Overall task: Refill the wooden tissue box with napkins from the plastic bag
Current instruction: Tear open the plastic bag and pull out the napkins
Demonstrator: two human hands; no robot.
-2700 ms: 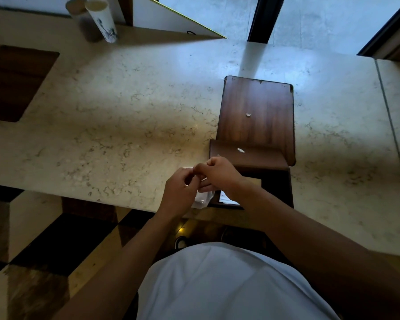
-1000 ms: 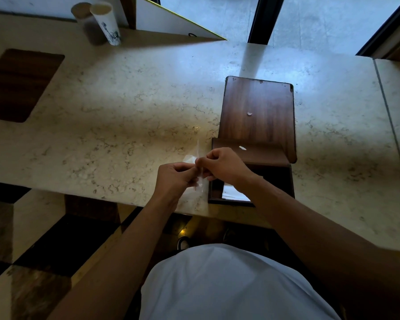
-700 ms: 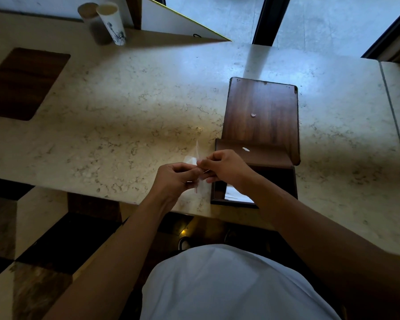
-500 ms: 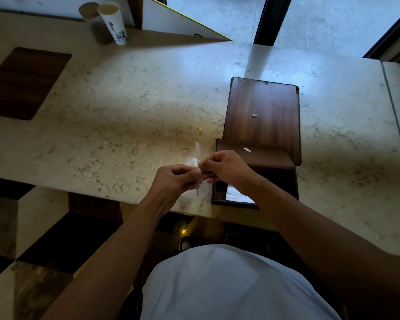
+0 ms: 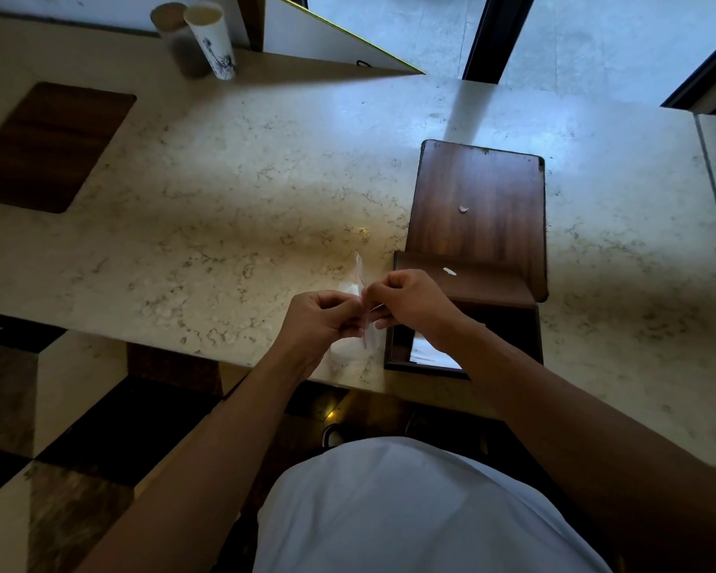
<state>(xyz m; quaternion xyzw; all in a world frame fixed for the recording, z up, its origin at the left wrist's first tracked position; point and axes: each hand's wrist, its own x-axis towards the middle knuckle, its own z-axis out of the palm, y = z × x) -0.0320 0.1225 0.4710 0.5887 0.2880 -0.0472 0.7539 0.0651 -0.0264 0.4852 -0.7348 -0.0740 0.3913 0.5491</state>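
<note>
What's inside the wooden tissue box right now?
The wooden tissue box stands open. A white sheet or small stack shows at its near end; the right hand and forearm cover part of the interior, and the rest is in shadow.

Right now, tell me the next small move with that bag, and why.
Probably pull the two hands apart to open the plastic bag. The left hand and right hand both pinch its top edge, and the wooden box beside it already lies open.
</note>
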